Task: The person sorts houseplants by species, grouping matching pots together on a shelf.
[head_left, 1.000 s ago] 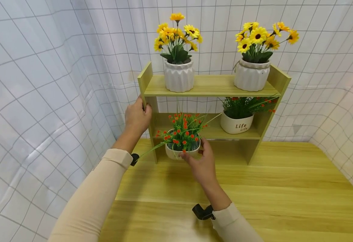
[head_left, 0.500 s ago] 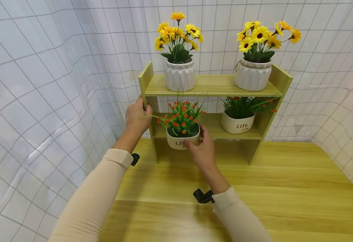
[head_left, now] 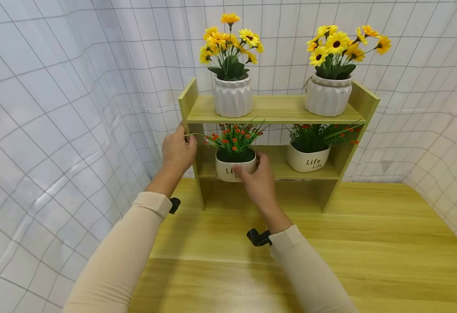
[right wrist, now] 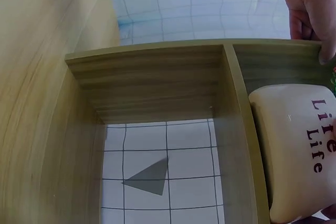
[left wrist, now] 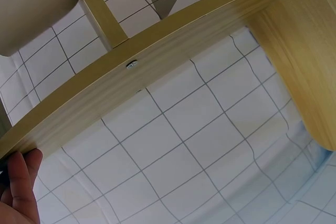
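A white pot (head_left: pixel 228 169) marked "Life", full of small red flowers, is at the front edge of the middle board of a wooden shelf unit (head_left: pixel 269 114), on its left side. My right hand (head_left: pixel 248 168) grips the pot from the front and right. Whether the pot rests on the board is unclear. The right wrist view shows the pot (right wrist: pixel 296 150) close beside the shelf boards. My left hand (head_left: pixel 183 139) grips the unit's left side panel (head_left: pixel 188 98) just under the top board. One fingertip (left wrist: pixel 21 177) touches the panel's edge in the left wrist view.
Two ribbed white pots of yellow flowers (head_left: pixel 232 98) (head_left: pixel 327 98) stand on the top board. A second "Life" pot (head_left: pixel 308 160) sits on the middle board at right. The unit stands on a wooden table (head_left: pixel 369 243), with white grid cloth (head_left: pixel 56 108) behind and at both sides.
My right hand has lifted the red-flower pot from table level up and back to the middle board. The left hand has kept its grip on the side panel.
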Demonstrator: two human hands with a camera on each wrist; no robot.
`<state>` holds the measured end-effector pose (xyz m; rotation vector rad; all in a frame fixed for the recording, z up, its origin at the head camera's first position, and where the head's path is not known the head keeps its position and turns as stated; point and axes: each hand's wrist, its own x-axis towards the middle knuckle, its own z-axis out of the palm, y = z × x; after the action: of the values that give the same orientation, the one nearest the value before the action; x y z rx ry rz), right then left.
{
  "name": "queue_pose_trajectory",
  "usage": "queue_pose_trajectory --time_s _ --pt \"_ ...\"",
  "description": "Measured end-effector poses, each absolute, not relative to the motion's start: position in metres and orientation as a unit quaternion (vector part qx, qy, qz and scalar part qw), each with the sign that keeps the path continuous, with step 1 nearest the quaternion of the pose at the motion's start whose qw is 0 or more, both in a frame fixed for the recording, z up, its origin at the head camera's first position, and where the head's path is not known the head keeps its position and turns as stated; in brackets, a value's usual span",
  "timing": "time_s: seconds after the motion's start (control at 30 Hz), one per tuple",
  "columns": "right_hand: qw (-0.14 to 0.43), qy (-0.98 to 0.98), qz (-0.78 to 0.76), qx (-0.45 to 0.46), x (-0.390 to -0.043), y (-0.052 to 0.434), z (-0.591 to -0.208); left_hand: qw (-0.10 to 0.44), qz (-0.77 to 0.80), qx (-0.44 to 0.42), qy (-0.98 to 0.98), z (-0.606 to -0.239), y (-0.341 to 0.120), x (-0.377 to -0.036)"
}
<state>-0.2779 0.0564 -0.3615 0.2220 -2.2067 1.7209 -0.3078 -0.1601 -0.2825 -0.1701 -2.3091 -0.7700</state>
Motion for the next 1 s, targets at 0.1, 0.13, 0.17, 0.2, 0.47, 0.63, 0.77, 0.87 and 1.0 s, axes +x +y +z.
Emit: queue_pose_trajectory --time_s 0.1,0.13,0.17,0.2,0.47,0.63,0.77,0.87,1.0 --pt "0.166 -0.786 0.591 0.074 -0.284 0.054 -0.359 0.341 -0.295 -0.063 -0.89 -0.283 -0.161 -0.307" --pt "0.165 -0.788 0.588 0.074 -0.286 0.053 -0.358 0.339 -0.294 -0.062 -0.891 -0.283 -0.161 -0.307" --pt "0.163 -0.79 0.586 0.073 -0.289 0.053 -0.357 0.338 -0.293 -0.062 -0.892 -0.283 -0.161 -0.307" --pt "0.161 -0.792 0.585 0.073 -0.291 0.052 -0.357 0.337 -0.293 -0.062 -0.893 -0.283 -0.161 -0.307" --pt "0.159 -0.802 0.571 0.074 -0.304 0.051 -0.355 0.331 -0.299 -0.064 -0.893 -0.283 -0.161 -0.305" --pt "0.164 -0.81 0.558 0.074 -0.31 0.05 -0.354 0.33 -0.303 -0.065 -0.892 -0.284 -0.161 -0.304" --pt "0.168 -0.812 0.554 0.079 -0.316 0.049 -0.353 0.329 -0.306 -0.065 -0.891 -0.284 -0.161 -0.304" --pt "0.169 -0.809 0.556 0.083 -0.319 0.05 -0.353 0.328 -0.307 -0.067 -0.891 -0.284 -0.161 -0.304" --pt "0.17 -0.812 0.552 0.086 -0.321 0.05 -0.354 0.334 -0.314 -0.073 -0.886 -0.285 -0.161 -0.305"
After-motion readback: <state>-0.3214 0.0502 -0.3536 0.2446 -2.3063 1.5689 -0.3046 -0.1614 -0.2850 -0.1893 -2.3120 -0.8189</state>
